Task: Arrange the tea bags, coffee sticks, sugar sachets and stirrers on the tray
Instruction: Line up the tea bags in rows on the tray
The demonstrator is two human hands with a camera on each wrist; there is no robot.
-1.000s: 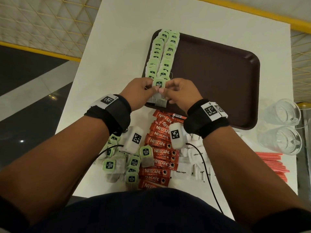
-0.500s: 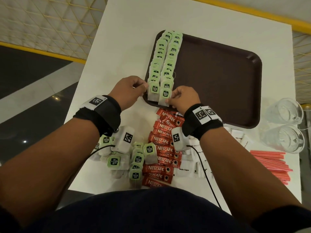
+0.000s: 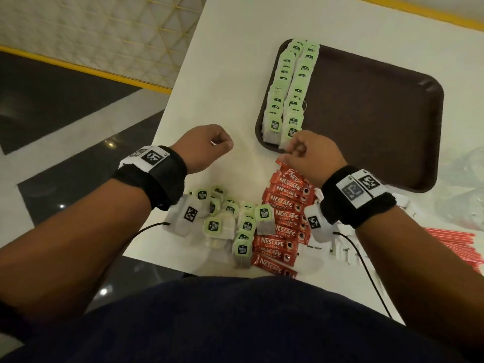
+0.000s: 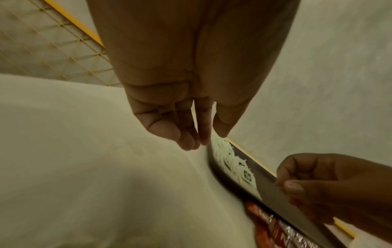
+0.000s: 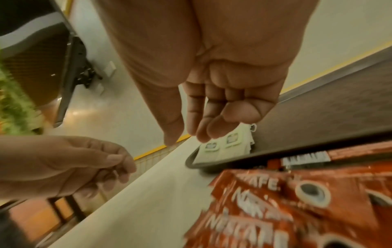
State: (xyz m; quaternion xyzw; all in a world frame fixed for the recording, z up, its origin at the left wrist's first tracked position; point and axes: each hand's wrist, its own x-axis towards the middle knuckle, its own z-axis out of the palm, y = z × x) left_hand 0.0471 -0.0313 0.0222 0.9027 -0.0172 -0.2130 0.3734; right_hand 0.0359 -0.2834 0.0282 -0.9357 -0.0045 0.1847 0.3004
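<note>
Both our hands hang loosely curled and hold nothing; the loose tea bags [image 3: 230, 226] lie on the table back toward us, just beneath our left hand [image 3: 207, 148], nearer than our right hand [image 3: 311, 155]

Both hands [image 3: 207, 146] [image 3: 313, 153] let go of the tea bags [image 3: 284, 127], pulling back
</note>
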